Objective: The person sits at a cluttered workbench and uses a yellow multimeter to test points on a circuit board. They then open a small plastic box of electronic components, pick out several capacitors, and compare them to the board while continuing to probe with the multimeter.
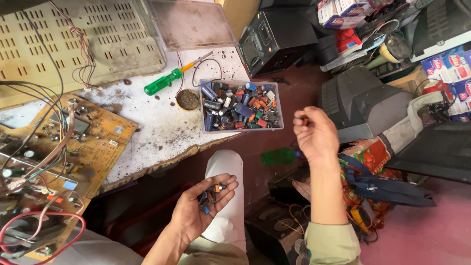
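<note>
1. Left hand [203, 206] is palm up, low in the view above the person's lap, fingers loosely cupped around a small heap of electronic parts [210, 195], dark, orange and blue bits.
2. Right hand [316, 135] is raised to the right of the table edge, fingers pinched on one small orange part [303, 119] at the fingertips; rest of the hand curled.
3. Clear plastic tray [202, 125] sits on the white table [157, 122] near its front edge, full of mixed capacitors and other small parts, blue, black, orange, red. Right hand is just right of the tray, not touching it.
4. Green-handled screwdriver [164, 82] lies on the table behind the tray, tip pointing right; a small round tin [188, 99] sits just beside it.
5. Brown circuit board [73, 142] with wires lies at the left; a red wire loops over its lower corner.
6. Grey monitor shell [363, 100] and a green bottle [278, 156] sit on the floor to the right.
</note>
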